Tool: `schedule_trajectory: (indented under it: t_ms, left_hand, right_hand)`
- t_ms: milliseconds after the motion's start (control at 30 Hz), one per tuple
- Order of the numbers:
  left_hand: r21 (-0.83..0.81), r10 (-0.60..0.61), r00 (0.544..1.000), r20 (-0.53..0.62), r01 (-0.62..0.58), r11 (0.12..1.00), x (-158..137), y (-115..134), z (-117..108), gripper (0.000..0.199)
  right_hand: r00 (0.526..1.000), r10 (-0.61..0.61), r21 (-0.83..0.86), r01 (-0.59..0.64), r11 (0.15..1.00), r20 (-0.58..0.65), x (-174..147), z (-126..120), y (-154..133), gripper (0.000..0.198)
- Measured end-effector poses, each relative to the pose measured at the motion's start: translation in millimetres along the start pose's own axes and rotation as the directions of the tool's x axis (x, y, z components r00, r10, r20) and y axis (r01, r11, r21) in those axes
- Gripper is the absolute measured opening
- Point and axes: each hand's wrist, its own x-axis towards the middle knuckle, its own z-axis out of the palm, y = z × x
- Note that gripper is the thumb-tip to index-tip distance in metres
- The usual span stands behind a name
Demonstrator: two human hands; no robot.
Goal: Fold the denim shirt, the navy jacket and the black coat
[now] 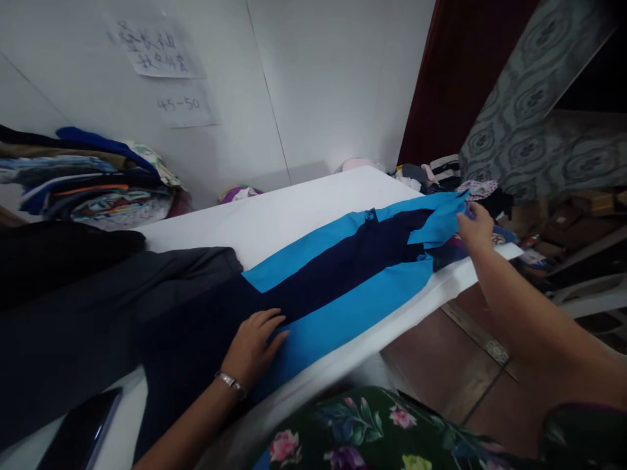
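Both hands work the blue garment (337, 274): left hand (255, 346) should press flat, fingers released, while right hand (474, 228), fingers grasping its far end, pulls evenly.

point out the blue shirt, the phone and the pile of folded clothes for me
blue shirt (353, 307), head view, bright blue front panel.
phone (81, 431), head view, dark screen.
pile of folded clothes (93, 179), head view, stack's side.
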Motion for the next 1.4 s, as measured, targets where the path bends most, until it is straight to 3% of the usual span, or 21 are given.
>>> schedule_trajectory:
  t_ms: [67,100,167,233,300,433,500,600,800,900,1000,1067,1267,1400]
  left_hand:
    - [0.052,-0.051,0.999,-0.013,0.051,0.997,2,-11,-1,0.036]
    - [0.067,-0.065,0.998,-0.011,0.065,0.996,6,-15,-1,0.037]
    - [0.079,-0.076,0.997,0.007,0.075,0.994,20,-20,0,0.036]
    - [0.085,-0.089,0.995,0.047,0.085,0.993,36,-22,2,0.036]
    - [0.111,-0.121,0.988,0.1,0.11,0.988,50,-20,5,0.036]
    - [0.229,-0.221,0.964,0.145,0.185,0.956,63,-13,3,0.039]
    - [0.274,-0.29,0.946,0.143,0.244,0.93,63,-11,0,0.037]
    - [0.248,-0.357,0.924,0.139,0.317,0.915,59,-11,-7,0.03]
    - [-0.145,-0.416,0.905,0.091,0.426,0.893,51,-10,-39,0.032]
    - [-0.236,-0.434,0.898,0.066,0.437,0.868,53,-13,-60,0.037]
    - [-0.202,-0.455,0.89,0.044,0.454,0.868,63,-28,-71,0.038]
    - [-0.14,-0.465,0.884,0.054,0.468,0.873,72,-43,-67,0.039]
    - [0.137,-0.504,0.835,0.22,0.485,0.864,80,-72,-17,0.034]
    - [0.225,-0.496,0.842,0.212,0.452,0.863,73,-71,-5,0.037]
  right_hand:
    - [0.983,-0.099,0.131,0.079,0.988,0.155,-30,1,-5,0.031]
    - [0.943,-0.142,0.216,0.078,0.973,0.301,-46,4,-10,0.031]
    - [0.77,-0.236,0.308,0.055,0.95,0.592,-75,11,-22,0.033]
    - [0.566,-0.317,0.299,0.128,0.946,0.761,-94,20,-32,0.032]
    - [0.443,-0.372,0.265,0.285,0.921,0.816,-102,26,-36,0.031]
    - [0.354,-0.415,0.231,0.459,0.858,0.838,-99,29,-35,0.033]
    - [0.339,-0.412,0.23,0.467,0.854,0.846,-97,27,-35,0.032]
    - [0.384,-0.421,0.235,0.445,0.864,0.822,-98,23,-37,0.029]
    - [0.474,-0.433,0.266,0.379,0.886,0.767,-92,15,-51,0.032]
    - [0.507,-0.467,0.287,0.394,0.873,0.725,-80,19,-68,0.031]
    - [0.473,-0.501,0.298,0.439,0.847,0.725,-68,37,-84,0.029]
    - [0.433,-0.507,0.295,0.469,0.833,0.745,-64,55,-90,0.027]
    - [0.32,-0.416,0.136,0.63,0.764,0.851,-83,107,-78,0.024]
    - [0.317,-0.401,0.157,0.582,0.798,0.86,-89,112,-72,0.024]
